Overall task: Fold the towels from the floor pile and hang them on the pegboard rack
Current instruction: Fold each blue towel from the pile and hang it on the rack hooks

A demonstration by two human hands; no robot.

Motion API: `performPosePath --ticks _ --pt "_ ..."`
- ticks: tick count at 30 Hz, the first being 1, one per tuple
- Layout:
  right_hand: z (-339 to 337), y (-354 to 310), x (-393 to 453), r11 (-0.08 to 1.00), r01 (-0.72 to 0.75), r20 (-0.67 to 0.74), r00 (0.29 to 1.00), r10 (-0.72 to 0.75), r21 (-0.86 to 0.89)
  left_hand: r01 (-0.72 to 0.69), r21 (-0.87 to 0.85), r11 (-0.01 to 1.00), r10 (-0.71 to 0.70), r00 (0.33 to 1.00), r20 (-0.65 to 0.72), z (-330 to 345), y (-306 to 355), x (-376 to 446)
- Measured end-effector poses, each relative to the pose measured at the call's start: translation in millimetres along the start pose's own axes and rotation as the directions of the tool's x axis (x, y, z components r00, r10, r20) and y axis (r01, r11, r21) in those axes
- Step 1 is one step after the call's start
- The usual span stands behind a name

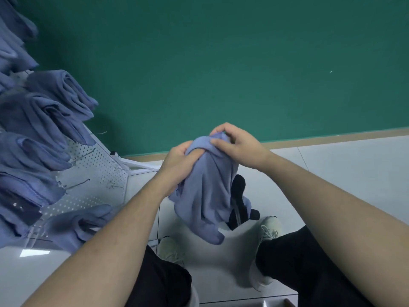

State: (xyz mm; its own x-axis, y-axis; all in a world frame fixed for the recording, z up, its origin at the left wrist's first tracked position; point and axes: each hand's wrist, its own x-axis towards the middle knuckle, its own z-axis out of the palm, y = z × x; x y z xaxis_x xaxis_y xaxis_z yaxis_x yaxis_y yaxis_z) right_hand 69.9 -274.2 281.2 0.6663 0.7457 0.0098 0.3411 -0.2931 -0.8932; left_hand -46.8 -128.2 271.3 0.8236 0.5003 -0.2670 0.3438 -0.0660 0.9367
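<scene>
While the person stood over the pale floor (354, 173), two light shoes (266, 235) and dark trouser legs (309, 262) showed nearest the camera, directly below the towel (205, 191). That blue towel hung bunched and crumpled between both forearms, its lower corner dangling just above the shoes. The left hand (177, 160) gripped the towel's upper left part, fingers (190, 156) curled into the cloth; the right hand (234, 140) pinched the towel's top edge, thumb and fingers closed on a fold. Behind the towel, partly hidden by it, lay a dark object on the floor that could not be made out. Left of the towel stood the white pegboard rack (99, 165), with several folded blue towels (51, 111) draped on its hooks and a few bare hooks (79, 185) showing. Beyond the towel, farthest off, rose a green wall (221, 63).
</scene>
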Motion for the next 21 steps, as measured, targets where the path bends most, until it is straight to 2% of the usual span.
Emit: performPosePath --ticks 2,4,7,9,11,14,17,21 --pt "0 -4 1 0.999 -0.004 -0.025 1.000 0.003 -0.045 -0.062 0.131 0.989 0.061 0.998 0.014 -1 -3 3" --pt "-3 -3 3 0.999 -0.043 -0.074 0.996 0.043 -0.009 -0.083 0.214 0.973 0.080 0.996 0.026 -9 -6 6" --pt "-10 3 4 0.991 -0.120 -0.150 0.980 0.127 0.054 -0.060 0.425 0.903 0.044 0.998 0.048 -28 -15 11" --pt "-15 6 4 0.980 -0.173 -0.175 0.966 0.188 0.099 -0.033 0.434 0.901 0.015 0.999 0.045 -42 -22 15" --pt "-20 8 4 0.958 -0.234 -0.180 0.948 0.263 0.167 -0.015 0.354 0.935 -0.001 0.999 0.045 -51 -26 16" --pt "-26 13 6 0.919 -0.296 -0.182 0.920 0.348 0.260 0.030 0.089 0.996 -0.035 0.998 0.057 -54 -27 14" --pt "-32 15 10 0.884 -0.355 -0.218 0.878 0.427 0.305 0.085 -0.173 0.981 -0.083 0.996 0.020 -59 -22 16" --pt "-28 18 11 0.842 -0.460 -0.210 0.827 0.522 0.280 0.119 -0.267 0.956 -0.142 0.987 -0.069 -57 -22 18"
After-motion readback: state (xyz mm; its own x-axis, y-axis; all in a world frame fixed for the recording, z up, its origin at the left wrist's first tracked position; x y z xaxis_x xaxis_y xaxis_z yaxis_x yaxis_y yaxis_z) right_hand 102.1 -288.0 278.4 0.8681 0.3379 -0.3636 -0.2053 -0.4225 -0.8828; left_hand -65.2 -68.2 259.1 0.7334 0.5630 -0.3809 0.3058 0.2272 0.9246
